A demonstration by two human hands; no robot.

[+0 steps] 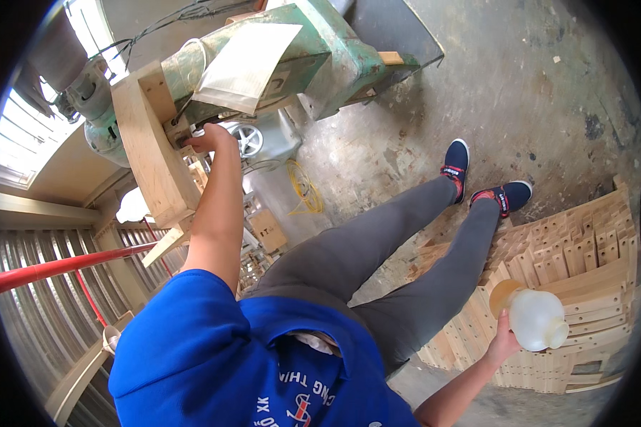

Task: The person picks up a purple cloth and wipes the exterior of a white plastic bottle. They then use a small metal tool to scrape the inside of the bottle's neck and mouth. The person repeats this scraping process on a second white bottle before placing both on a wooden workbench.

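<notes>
My left hand [211, 138] reaches up to the green machine, beside a thick wooden block [153, 153] mounted on it. Its fingers are closed at a small dark metal part by the block, and what they grip is mostly hidden. Low on the right, my right hand [504, 340] holds a translucent white plastic bottle [538, 320] with a rounded body and an amber-coloured end. The bottle is tilted, over the stacked wooden pieces [577, 285].
A worn green machine [292, 67] stands at the upper left, with a paper sheet [246, 64] on it. A spoked handwheel [248, 141] and a coiled yellow hose [304, 186] lie beyond my left arm. A red pipe [71, 265] crosses the left side.
</notes>
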